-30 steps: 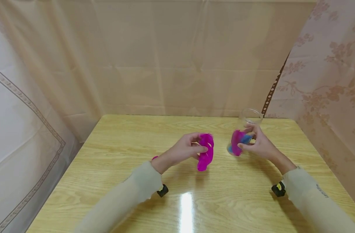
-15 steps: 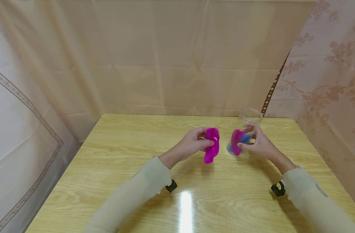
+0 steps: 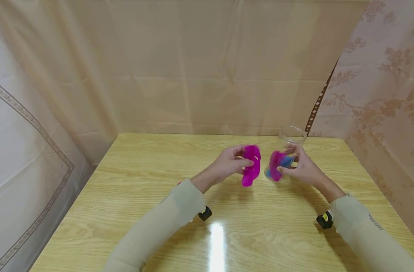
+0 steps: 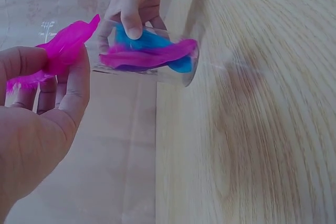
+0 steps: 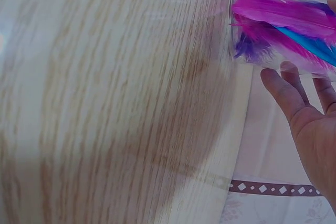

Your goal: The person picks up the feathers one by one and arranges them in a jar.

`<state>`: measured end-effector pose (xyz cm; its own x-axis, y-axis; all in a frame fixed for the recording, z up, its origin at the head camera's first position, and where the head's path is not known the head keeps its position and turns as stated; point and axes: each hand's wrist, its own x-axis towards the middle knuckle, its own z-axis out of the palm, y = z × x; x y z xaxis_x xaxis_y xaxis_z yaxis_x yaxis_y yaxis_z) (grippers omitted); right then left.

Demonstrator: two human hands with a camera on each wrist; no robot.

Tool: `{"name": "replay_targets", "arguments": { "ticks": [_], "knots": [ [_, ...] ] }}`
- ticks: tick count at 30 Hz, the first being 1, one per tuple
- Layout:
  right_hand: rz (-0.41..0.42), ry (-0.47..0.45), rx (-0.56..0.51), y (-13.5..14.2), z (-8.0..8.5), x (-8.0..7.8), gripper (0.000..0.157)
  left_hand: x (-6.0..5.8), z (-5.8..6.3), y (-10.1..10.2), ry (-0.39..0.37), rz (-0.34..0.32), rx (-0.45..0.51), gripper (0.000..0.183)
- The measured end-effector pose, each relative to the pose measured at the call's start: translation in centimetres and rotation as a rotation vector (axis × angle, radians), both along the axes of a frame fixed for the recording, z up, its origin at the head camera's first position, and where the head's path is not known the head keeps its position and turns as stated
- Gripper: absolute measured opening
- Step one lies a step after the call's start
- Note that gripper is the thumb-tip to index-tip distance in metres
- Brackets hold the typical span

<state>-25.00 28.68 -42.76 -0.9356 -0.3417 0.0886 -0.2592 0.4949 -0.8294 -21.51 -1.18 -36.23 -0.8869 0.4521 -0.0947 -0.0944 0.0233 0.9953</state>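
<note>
My left hand pinches a bright magenta feather between thumb and fingers, raised above the table. In the left wrist view the feather sticks out past the fingertips towards the glass. My right hand holds a tall clear glass around its side, thumb at the front. Upright in the head view, the glass stands on the right part of the table. Magenta, blue and purple feathers lie inside, towards its bottom, as the right wrist view shows. A small gap separates the held feather from the glass.
The wooden table has a bright light reflection near its front. A beige curtain hangs behind the table's back edge, and a floral cloth hangs on the right. Small black devices sit at both wrists.
My left hand has moved right and slightly away from me with the magenta feather, closer to the glass. The right hand and the glass have stayed in place.
</note>
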Motion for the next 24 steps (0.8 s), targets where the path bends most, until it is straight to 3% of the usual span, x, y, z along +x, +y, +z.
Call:
{"name": "replay_targets", "arguments": {
  "ticks": [8,16,24],
  "knots": [
    [0.007,0.009,-0.008,-0.1,0.0,0.0,0.081,-0.3,0.5,0.6,0.013,-0.020,0.012,0.046],
    [0.016,0.025,-0.020,0.3,0.0,-0.2,0.082,-1.3,1.5,1.5,0.027,-0.034,0.004,0.037],
    [0.030,0.013,-0.056,0.4,-0.2,-0.3,0.082,-2.4,3.5,3.1,0.030,-0.066,0.012,0.039]
  ]
}}
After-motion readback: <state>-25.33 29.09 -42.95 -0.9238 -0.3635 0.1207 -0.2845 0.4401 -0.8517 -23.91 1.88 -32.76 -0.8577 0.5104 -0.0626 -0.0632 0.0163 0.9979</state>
